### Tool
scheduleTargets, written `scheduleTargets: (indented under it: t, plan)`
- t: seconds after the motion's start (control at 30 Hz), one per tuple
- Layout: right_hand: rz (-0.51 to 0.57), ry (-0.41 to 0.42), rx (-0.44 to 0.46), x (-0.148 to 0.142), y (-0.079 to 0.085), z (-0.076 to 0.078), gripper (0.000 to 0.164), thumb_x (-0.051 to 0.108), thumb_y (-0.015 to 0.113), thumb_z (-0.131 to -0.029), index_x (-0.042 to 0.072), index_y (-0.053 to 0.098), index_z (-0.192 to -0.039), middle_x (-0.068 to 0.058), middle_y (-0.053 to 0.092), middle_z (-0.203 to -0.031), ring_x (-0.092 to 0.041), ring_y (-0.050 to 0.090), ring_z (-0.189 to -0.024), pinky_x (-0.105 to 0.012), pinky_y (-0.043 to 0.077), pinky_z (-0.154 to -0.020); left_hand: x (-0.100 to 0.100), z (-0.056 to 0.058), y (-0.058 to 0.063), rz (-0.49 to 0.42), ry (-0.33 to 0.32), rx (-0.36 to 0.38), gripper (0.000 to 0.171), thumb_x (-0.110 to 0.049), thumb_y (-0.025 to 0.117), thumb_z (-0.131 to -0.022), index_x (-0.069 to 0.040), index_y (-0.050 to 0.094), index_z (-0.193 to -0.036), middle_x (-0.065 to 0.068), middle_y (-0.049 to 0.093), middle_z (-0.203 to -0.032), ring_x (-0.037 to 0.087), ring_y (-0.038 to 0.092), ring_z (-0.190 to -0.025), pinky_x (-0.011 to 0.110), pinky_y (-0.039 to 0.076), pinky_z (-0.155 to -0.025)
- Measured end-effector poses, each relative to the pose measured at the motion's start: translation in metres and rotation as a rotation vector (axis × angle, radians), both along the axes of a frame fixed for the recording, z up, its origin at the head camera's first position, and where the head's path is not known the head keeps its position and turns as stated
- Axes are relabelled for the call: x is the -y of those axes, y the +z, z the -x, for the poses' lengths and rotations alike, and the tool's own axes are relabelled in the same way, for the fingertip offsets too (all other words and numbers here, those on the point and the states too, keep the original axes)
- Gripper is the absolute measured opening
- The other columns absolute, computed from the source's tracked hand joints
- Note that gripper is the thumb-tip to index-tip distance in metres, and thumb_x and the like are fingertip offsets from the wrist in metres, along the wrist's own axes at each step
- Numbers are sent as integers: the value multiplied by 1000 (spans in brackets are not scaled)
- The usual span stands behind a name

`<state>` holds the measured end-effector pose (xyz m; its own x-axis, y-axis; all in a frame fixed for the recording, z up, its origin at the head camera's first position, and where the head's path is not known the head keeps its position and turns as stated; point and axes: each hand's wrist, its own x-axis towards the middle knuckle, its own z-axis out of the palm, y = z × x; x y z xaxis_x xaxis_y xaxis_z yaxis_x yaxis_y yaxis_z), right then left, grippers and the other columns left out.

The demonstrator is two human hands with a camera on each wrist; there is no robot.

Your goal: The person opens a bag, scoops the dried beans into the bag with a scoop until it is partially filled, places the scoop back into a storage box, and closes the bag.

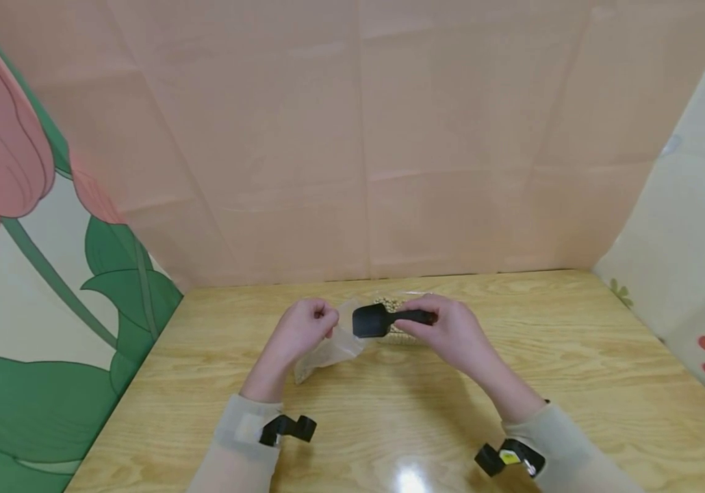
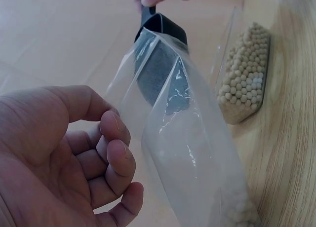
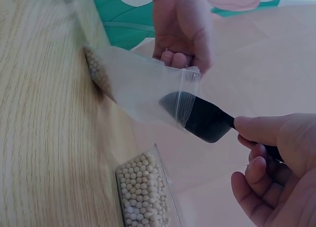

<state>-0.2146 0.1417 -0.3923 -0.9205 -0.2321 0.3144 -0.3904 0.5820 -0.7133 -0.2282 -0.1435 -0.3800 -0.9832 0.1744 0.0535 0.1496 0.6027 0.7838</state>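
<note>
My left hand [image 1: 304, 330] pinches the mouth edge of a clear zip bag [image 3: 136, 81] between thumb and forefinger. The bag hangs slanted, with some beige beads [image 3: 98, 71] gathered in its low corner at the tabletop. In my right hand [image 1: 454, 332] is a small black scoop [image 3: 205, 119], gripped by its handle. The scoop's front half is inside the bag's mouth, showing dark through the plastic in the left wrist view. Close by stands a clear box [image 1: 398, 338] holding many round beige beads [image 2: 249, 64].
The box sits on the wood-grain table [image 1: 204, 397], toward its back edge, behind and beneath the right hand. A pinkish cloth backdrop [image 1: 359, 150] rises behind the table. Flower-printed panels [image 1: 137, 287] flank it on both sides.
</note>
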Motion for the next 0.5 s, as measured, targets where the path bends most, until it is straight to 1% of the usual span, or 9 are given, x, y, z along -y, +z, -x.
scheduleTargets:
  t: [0.23, 0.37, 0.5]
  plan:
    - [71, 12, 82, -3, 3, 1, 23, 33, 86, -98, 20, 85, -118, -7, 78, -128, -20, 68, -90, -36, 56, -72, 1, 2, -1, 1, -1, -4, 23, -16, 59, -104, -11, 68, -83, 3, 66, -73, 14, 33, -52, 31, 32, -52]
    - [113, 8, 136, -4, 6, 2, 28, 37, 86, -98, 19, 85, -120, -8, 77, -130, -21, 67, -90, -35, 55, -72, 2, 3, -2, 3, -4, -15, 24, -16, 59, -103, -12, 67, -82, 3, 65, -73, 14, 34, -52, 31, 33, -53]
    - [163, -9, 195, -10, 8, 3, 34, 41, 87, -96, 19, 85, -121, -7, 77, -130, -23, 68, -92, -34, 55, -72, 2, 3, -4, 6, -9, -20, 24, -17, 59, -104, -12, 67, -81, 3, 65, -72, 14, 34, -52, 31, 33, -52]
